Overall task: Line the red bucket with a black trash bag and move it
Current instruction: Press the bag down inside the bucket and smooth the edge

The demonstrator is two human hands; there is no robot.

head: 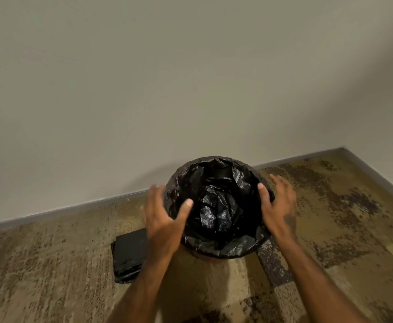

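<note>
Black plastic is covering the whole mouth of the bucket: the trash bag (216, 206) is lining the inside and folding over the rim all the way round, so I am seeing almost nothing of the red bucket (203, 257) itself, only a dim sliver of its wall under the near edge of the bag. It is standing upright on the carpeted floor (51, 264), close to the wall (144, 78) and its grey baseboard (74, 207), toward the far right corner of the floor.

I am watching both hands flanking the rim. My left hand (165, 220) is sitting against the left side, fingers (154, 194) spread and slightly blurred, the thumb pressing onto the bag over the rim. My right hand (278, 203) is on the right side, fingers spread wide behind the rim, its thumb touching the bag's folded edge. Neither hand is closing round anything; both are open and resting on the plastic.

Just left of the bucket, a flat folded stack of black trash bags (129, 257) is lying on the floor, partly hidden behind my left wrist.
</note>
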